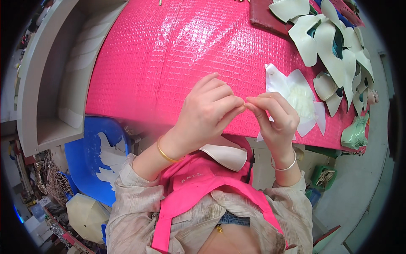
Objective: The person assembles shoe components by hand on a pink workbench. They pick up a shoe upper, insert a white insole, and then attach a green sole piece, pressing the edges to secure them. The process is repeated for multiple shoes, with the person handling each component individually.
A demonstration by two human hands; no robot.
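My left hand (206, 109) and my right hand (278, 119) meet fingertip to fingertip above the near edge of the pink-covered table (169, 72). Thumb and forefinger are pinched together on each. Whatever lies between them is too small to make out. A white curved piece (228, 157), like a shoe-upper part, rests on my lap below the hands. Just beyond my right hand, white sheets (277, 79) lie spread on the table, bearing a pale, cream-coloured patch (301, 101) of small pieces or film.
Many white shoe-upper pieces (330, 51) are heaped at the far right, beside a dark red board (270, 21). Pale green cut pieces (354, 132) are stacked at the right edge. A grey bin-like frame (50, 80) stands left, above a blue chair (91, 169) holding white scraps.
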